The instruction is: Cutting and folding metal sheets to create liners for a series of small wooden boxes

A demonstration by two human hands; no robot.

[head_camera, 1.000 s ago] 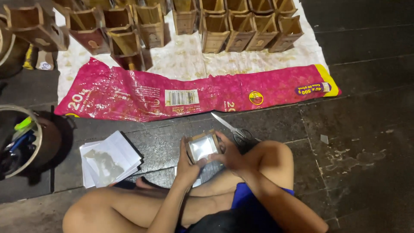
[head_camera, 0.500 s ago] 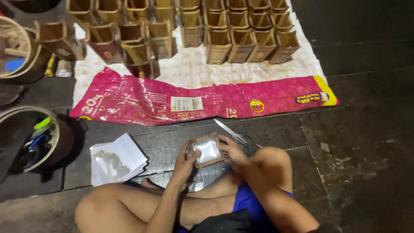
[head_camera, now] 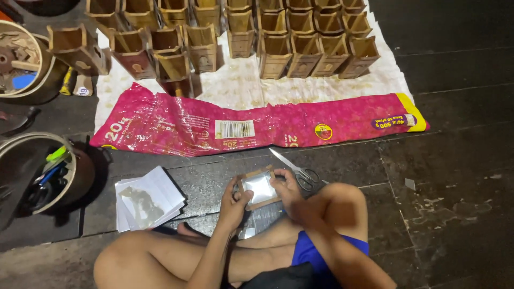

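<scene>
A dark tiled floor (head_camera: pixel 460 176) fills most of the view. On it, at the top, lies a white patterned cloth (head_camera: pixel 241 85), and on this cloth stand many small brown wooden boxes (head_camera: pixel 300 43) in rows, close together. In front of the cloth there is a long pink plastic sack (head_camera: pixel 257 126), lying flat. At the left edge stand two round buckets; the nearer bucket (head_camera: pixel 37 174) holds coloured tools. Beside it, on the floor, is a pile of white sheets (head_camera: pixel 147 198).

The person sits cross-legged, with bare legs (head_camera: pixel 160 257) and blue shorts (head_camera: pixel 316 251). Both hands are above the lap and hold a small wooden frame (head_camera: pixel 258 187) with a shiny clear panel inside. The left hand (head_camera: pixel 235 200) grips the left side of the frame, fingers closed around its edge. The right hand (head_camera: pixel 286 190) grips the right side, thumb on top. The frame is tilted a little and is near the knees. Just beside the right hand, a pair of scissors (head_camera: pixel 297 168) lies on the floor, its blades pointing toward the sack.
</scene>
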